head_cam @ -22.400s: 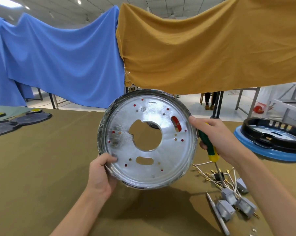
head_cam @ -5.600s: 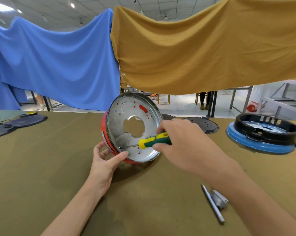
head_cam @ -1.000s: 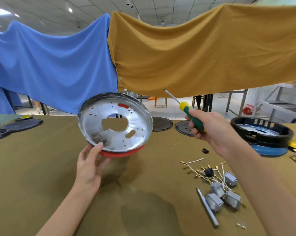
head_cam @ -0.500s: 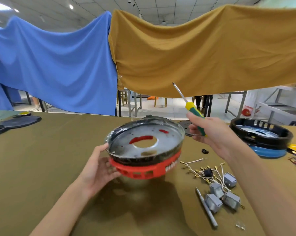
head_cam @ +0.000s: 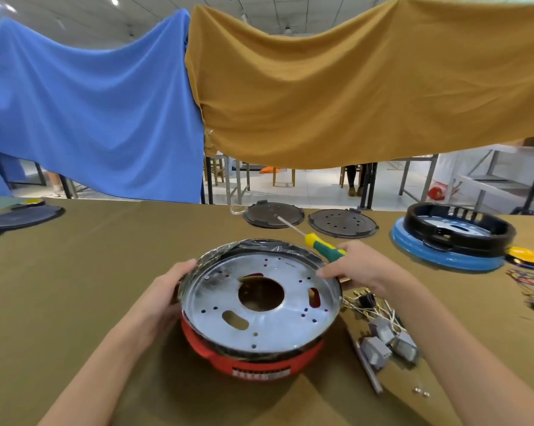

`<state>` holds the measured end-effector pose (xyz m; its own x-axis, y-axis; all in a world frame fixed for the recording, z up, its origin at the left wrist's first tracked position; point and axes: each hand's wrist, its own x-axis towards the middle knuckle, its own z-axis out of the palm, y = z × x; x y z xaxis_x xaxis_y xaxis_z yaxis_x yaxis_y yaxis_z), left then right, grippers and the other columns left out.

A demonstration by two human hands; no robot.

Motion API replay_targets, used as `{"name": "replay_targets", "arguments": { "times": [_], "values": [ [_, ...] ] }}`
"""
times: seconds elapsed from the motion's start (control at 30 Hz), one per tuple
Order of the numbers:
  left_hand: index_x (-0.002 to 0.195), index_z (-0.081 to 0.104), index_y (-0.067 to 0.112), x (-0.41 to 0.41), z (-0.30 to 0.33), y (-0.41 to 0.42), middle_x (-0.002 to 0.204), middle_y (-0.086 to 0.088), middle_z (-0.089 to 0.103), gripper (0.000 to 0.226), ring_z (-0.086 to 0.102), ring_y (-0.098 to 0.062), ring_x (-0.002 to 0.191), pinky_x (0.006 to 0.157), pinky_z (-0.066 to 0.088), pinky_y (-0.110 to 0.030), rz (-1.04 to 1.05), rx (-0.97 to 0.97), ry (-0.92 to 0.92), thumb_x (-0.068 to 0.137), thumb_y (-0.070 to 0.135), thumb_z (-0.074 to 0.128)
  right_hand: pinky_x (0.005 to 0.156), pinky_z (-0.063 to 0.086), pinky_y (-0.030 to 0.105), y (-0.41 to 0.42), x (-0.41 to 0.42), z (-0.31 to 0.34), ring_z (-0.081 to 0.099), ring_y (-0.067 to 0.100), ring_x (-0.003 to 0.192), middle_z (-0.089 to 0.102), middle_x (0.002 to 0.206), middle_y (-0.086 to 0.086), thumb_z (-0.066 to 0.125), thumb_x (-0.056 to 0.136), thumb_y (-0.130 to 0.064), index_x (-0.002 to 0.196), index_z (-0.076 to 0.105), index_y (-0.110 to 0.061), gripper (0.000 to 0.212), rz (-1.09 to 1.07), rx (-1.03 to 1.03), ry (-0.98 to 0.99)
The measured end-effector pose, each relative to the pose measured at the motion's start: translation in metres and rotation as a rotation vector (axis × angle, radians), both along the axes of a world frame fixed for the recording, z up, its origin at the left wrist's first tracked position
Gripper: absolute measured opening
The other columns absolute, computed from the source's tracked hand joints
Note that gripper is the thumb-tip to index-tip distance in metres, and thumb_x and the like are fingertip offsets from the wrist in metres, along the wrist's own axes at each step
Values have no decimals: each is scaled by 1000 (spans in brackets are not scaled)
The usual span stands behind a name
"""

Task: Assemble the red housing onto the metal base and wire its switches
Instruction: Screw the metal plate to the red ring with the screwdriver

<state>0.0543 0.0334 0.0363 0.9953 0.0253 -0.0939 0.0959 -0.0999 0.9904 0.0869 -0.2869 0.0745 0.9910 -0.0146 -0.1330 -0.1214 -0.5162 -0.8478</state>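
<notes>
Metal base [head_cam: 268, 305] sits on housing [head_cam: 259, 364], straight before you; switches [head_cam: 388, 342] just right of it; two lids [head_cam: 308, 218] behind.

Two dark discs [head_cam: 273, 214]; maybe three switches [head_cam: 375, 352].
</notes>
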Motion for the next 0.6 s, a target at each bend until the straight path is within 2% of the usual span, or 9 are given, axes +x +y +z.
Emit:
{"name": "replay_targets", "arguments": {
  "times": [0.13,0.23,0.3,0.37,0.47,0.6],
  "values": [
    [110,74,16,1,4,2,108,-11,75,26,66,-34,109,105,45,-52,-8,11,-48,92,13,55,52,52,21,1,-9,-4,64,15,75,67,95,8,82,76,-16,102,63,-13,32,13,-45,-93],
    [110,73,16,1,3,-1,102,-11,76,44,71,-33,98,88,55,-46,8,-11,-72,82,-10,52,64,44,28,-2,-19,-15,60,17,76,66,88,5,81,75,-24,96,64,-19,27,-26,-68,-150],
    [109,74,19,0,2,-4,100,-10,77,46,73,-28,91,79,55,-40,33,-34,-100,81,-10,53,67,44,34,-3,-25,-28,59,20,74,65,88,13,79,76,-24,95,63,-20,25,-88,-19,-202],
    [107,74,20,2,-1,-5,100,-9,77,43,73,-27,89,77,54,-39,56,-67,-118,82,-8,54,63,44,35,-1,-29,-38,55,20,70,65,93,22,76,76,-21,95,61,-16,25,-154,50,-263],
    [107,75,17,3,-5,-7,102,-12,76,37,73,-26,86,73,55,-37,56,-146,-132,86,-5,53,55,42,33,1,-31,-44,49,17,62,60,85,21,73,79,-21,90,58,-15,20,-196,42,-358],
    [119,70,15,1,-5,-9,116,-16,71,35,70,-32,103,86,52,-42,1,-272,-184,88,6,57,50,41,29,2,-35,-46,45,14,57,55,76,15,72,83,-22,86,56,-17,18,-224,73,-481]
  ]
}}
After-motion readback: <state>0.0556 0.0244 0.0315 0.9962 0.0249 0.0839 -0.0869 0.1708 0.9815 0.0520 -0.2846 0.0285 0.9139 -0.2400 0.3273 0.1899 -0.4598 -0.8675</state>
